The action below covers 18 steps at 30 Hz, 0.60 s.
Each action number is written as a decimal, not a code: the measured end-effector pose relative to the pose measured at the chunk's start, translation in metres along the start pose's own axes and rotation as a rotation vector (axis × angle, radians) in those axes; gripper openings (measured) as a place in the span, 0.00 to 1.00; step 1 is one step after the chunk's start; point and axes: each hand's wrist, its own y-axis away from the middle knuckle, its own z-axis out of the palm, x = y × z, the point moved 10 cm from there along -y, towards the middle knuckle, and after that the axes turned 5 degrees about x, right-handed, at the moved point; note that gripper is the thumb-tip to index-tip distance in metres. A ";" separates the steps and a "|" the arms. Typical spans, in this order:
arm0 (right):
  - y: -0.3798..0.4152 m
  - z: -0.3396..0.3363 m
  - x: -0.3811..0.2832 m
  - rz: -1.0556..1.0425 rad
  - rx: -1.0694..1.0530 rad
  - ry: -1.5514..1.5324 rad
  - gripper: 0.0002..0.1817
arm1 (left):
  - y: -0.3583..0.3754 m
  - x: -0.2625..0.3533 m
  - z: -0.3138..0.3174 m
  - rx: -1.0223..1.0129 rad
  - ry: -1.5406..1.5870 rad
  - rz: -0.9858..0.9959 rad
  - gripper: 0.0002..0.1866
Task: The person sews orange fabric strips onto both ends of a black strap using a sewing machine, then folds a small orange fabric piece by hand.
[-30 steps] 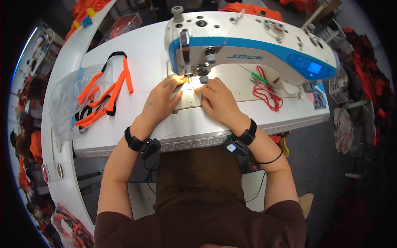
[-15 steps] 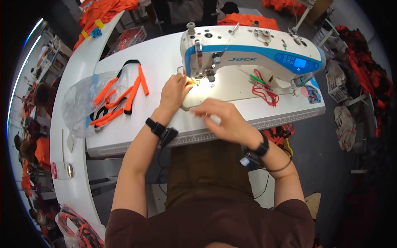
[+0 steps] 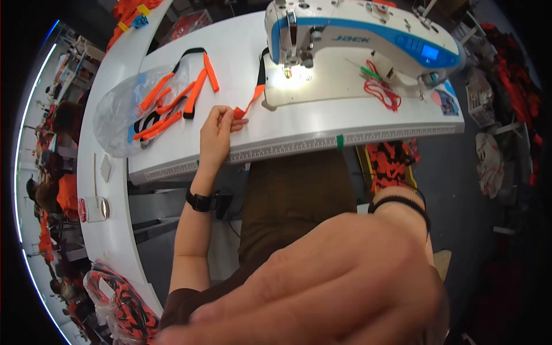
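Note:
My left hand [image 3: 216,137] is over the front of the white sewing table, its fingers pinching the end of an orange and black strap [image 3: 258,92]. The strap runs up to the left side of the sewing machine [image 3: 351,37], its black part beside the machine's head. My right hand [image 3: 339,276] looms large and blurred close to the camera, its fingers stretched out toward the lower left. I see nothing held in it, though its fingertips are indistinct. The lit needle area [image 3: 293,73] has a small yellowish piece under it.
More orange and black straps [image 3: 190,95] lie left on a clear plastic bag [image 3: 115,123]. Red cord [image 3: 382,95] with a green-handled tool [image 3: 371,73] rests on the machine bed. A ruler strip [image 3: 276,144] lines the table's front edge. Below stands a bin of orange-black pieces [image 3: 391,164].
My left hand has moved from the needle area toward the table's front edge, drawing the strap end with it. My right hand has left the table front and risen close to the camera.

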 end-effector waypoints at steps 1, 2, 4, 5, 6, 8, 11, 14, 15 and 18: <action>0.002 -0.008 -0.014 -0.135 0.111 0.019 0.22 | 0.010 0.000 -0.003 0.012 0.149 -0.031 0.13; 0.007 -0.015 -0.030 -0.278 0.215 0.038 0.23 | 0.017 0.000 -0.008 0.037 0.297 -0.052 0.14; 0.027 -0.021 -0.061 -0.582 0.380 0.086 0.26 | 0.039 0.001 -0.012 0.117 0.379 -0.082 0.14; 0.042 -0.021 -0.076 -0.761 0.455 0.123 0.27 | 0.041 0.008 -0.014 0.167 0.457 -0.086 0.15; 0.060 -0.021 -0.090 -0.939 0.538 0.149 0.29 | 0.049 0.008 -0.013 0.193 0.435 -0.108 0.15; 0.094 -0.007 -0.111 -1.218 0.519 0.117 0.29 | 0.067 0.016 -0.012 0.222 0.416 -0.068 0.14; 0.165 -0.028 -0.075 -1.058 0.997 0.238 0.04 | 0.099 0.043 0.006 0.149 0.454 0.088 0.09; 0.112 -0.055 0.095 0.456 0.797 0.313 0.16 | 0.127 0.069 0.017 0.072 0.419 0.169 0.05; 0.136 -0.055 0.166 0.694 0.685 0.211 0.20 | 0.138 0.075 0.024 0.018 0.385 0.228 0.04; 0.219 -0.049 0.280 1.051 0.449 0.457 0.40 | 0.164 0.106 0.042 -0.183 0.227 0.341 0.01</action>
